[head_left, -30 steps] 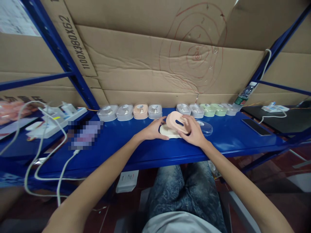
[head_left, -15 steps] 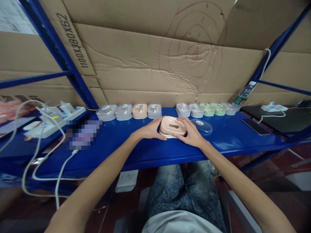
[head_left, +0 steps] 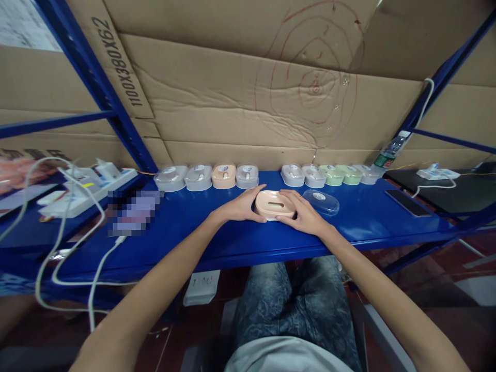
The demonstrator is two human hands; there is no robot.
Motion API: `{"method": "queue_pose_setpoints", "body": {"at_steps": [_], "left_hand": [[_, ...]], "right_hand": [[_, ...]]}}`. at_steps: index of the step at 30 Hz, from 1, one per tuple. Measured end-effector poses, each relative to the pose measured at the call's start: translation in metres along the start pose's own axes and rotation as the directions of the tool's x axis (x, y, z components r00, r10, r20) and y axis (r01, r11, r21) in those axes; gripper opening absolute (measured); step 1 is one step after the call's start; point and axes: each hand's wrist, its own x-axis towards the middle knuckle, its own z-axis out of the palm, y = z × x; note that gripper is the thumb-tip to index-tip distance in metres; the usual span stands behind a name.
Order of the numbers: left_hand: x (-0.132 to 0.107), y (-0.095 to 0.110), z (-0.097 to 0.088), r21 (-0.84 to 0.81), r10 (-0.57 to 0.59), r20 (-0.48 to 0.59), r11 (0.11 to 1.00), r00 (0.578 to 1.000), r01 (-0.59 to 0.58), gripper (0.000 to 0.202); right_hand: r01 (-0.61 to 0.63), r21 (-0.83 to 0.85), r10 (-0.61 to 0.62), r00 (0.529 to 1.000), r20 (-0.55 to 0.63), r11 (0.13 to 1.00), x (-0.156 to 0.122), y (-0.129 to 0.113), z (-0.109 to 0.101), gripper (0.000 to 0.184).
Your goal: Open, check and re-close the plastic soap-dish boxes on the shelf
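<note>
My left hand and my right hand grip a peach plastic box from its two sides. The box is rounded, with a long slot in its recessed top, and it sits low over the blue table near the front edge. My fingers curl around its far side and my thumbs press at the near side. A thin pale strip shows along its lower edge. Right behind my right hand lies a clear plastic lid with a round white label. The inside of the box is hidden.
Closed lidded boxes in grey, peach and green stand in two rows at the back. A water bottle leans at the right, near a dark phone. White cables and a power strip lie left. Cardboard walls the back.
The peach box has come down and levelled out between my hands; less of the white part beneath it shows. Both hands keep their grip, and the lid stays where it was.
</note>
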Motion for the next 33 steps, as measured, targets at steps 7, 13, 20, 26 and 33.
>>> {"method": "queue_pose_setpoints", "body": {"at_steps": [7, 13, 20, 26, 33], "left_hand": [[-0.001, 0.000, 0.000, 0.013, 0.007, -0.001, 1.000, 1.000, -0.007, 0.123], [-0.002, 0.000, 0.001, 0.038, -0.002, 0.009, 0.999, 1.000, 0.002, 0.120], [-0.003, 0.003, 0.001, 0.046, 0.000, 0.013, 0.999, 1.000, -0.001, 0.114], [0.000, -0.005, 0.004, 0.063, 0.057, -0.013, 0.996, 0.998, -0.056, 0.098], [0.001, -0.005, 0.006, 0.067, 0.089, -0.023, 0.994, 0.996, -0.088, 0.095]], "right_hand": [[-0.001, 0.001, 0.001, 1.000, -0.004, 1.000, -0.001, -0.001, 0.002, 0.073], [-0.003, -0.008, 0.003, 1.000, 0.022, 1.000, -0.001, 0.000, 0.002, 0.074], [-0.006, -0.032, 0.007, 0.998, 0.061, 0.999, 0.000, 0.000, 0.004, 0.073], [-0.047, -0.083, 0.046, 0.999, -0.020, 0.995, -0.004, 0.000, -0.013, 0.081], [-0.243, -0.360, 0.217, 0.970, -0.112, 0.901, -0.049, 0.052, -0.067, 0.075]]}}
